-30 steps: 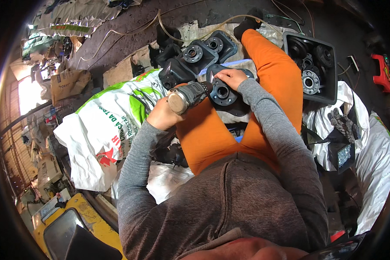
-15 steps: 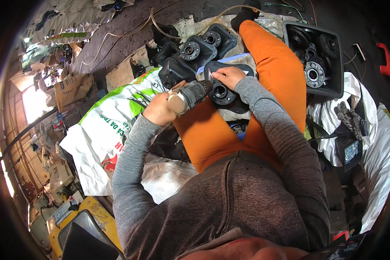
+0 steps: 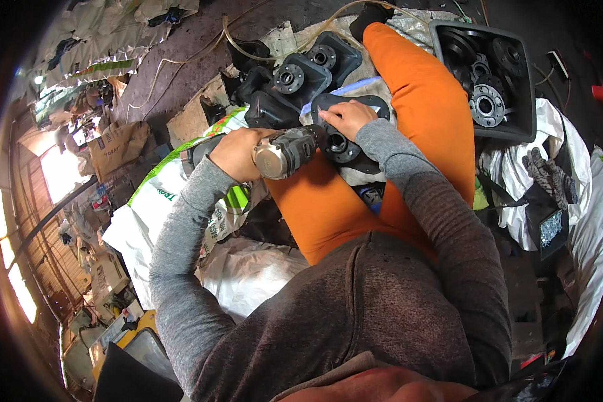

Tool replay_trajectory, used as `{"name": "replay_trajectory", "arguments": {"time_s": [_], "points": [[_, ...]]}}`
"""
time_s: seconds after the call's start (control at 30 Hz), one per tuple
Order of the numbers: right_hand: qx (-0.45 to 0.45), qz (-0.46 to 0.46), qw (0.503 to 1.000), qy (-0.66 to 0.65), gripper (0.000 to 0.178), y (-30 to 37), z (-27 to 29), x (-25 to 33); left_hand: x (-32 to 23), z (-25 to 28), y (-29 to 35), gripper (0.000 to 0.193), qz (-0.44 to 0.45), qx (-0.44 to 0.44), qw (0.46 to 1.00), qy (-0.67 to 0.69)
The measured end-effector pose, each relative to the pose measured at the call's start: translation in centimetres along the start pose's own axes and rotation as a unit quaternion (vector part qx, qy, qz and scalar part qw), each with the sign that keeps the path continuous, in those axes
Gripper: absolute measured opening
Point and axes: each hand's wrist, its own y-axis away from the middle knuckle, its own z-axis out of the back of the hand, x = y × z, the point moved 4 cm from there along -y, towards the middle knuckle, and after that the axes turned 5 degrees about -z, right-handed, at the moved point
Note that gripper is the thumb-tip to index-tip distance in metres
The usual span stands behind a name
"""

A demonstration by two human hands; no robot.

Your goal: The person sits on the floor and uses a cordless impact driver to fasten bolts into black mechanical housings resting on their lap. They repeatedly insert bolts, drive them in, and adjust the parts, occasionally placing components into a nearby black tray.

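Black housings [image 3: 301, 74] and crate [image 3: 524, 100] crowd the drill [image 3: 285, 153]

Pretty evenly lit from where I'm watching, soft daylight with no hard shadows across the middle. The window opening [image 3: 60, 174] on the left is blown out white, and a second glowing strip [image 3: 13, 281] sits lower down that side. Heavy fisheye bend, everything curves toward a black vignette at the rim. The center's sharp, edges go soft and smeary, and the orange trousers [image 3: 415, 87] look very saturated.
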Motion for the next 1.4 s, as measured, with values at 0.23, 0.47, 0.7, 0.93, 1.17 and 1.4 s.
{"name": "replay_trajectory", "arguments": {"time_s": [0.23, 0.47, 0.7, 0.93, 1.17, 1.4], "points": [[-0.002, 0.0, 1.0, 0.01, 0.044, -0.2, -0.2, -0.1, 0.6, 0.1, -0.7, 0.045, -0.03, -0.027, 0.999, -0.003], [-0.006, -0.022, 1.0, 0.016, 0.043, -0.4, 0.5, 0.3, 0.6, 0.1, -0.7, 0.043, -0.033, -0.011, 0.999, -0.009], [0.002, -0.022, 0.999, 0.03, 0.044, 0.1, 0.1, 0.6, 0.2, -0.2, -0.8, 0.048, -0.055, -0.021, 0.998, -0.025], [-0.001, -0.019, 0.999, 0.039, 0.045, 0.0, -0.2, -0.1, 0.8, -0.3, -0.8, 0.044, -0.064, -0.047, 0.996, 0.026], [0.009, -0.018, 0.999, 0.043, 0.046, -0.2, 0.3, 0.7, -0.5, 0.1, 0.6, 0.057, -0.056, -0.034, 0.997, 0.03], [0.028, -0.029, 0.998, -0.043, 0.035, -0.2, 0.3, 0.3, -1.9, -0.1, 1.5, 0.079, -0.012, -0.067, 0.997, 0.039]]}}
